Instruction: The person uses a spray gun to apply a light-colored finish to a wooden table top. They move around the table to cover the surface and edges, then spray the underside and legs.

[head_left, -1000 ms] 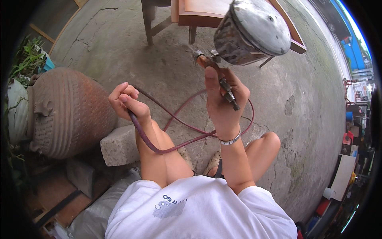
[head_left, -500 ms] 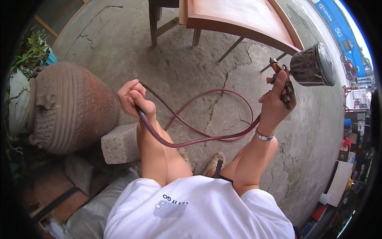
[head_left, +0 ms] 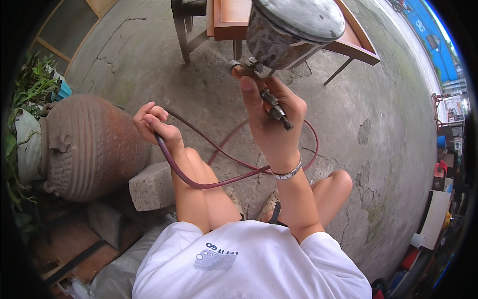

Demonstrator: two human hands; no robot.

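My right hand [head_left: 276, 117] is closed around a spray gun [head_left: 271, 102], its worn metal body showing past the thumb. A large silver, paint-stained cup [head_left: 286, 42] is fixed to the gun and hides part of the wooden panel behind it. My left hand [head_left: 157, 127] grips a dark red air hose [head_left: 219, 184] at the left. From there the hose sags across in front of me to below my right wrist, and a loop of it lies beyond, over the concrete floor. The spray gun's grip and trigger are mostly covered by my fingers.
An orange-brown wooden panel [head_left: 356, 47] rests on thin legs ahead, beside a dark stool [head_left: 181, 30]. A big ribbed clay jar [head_left: 94, 147] and a concrete block [head_left: 152, 187] stand at the left. Assorted clutter lines the far right edge.
My right hand has swung the spray gun and its cup left, toward the middle and closer to me. My left hand has shifted slightly left, still on the hose.
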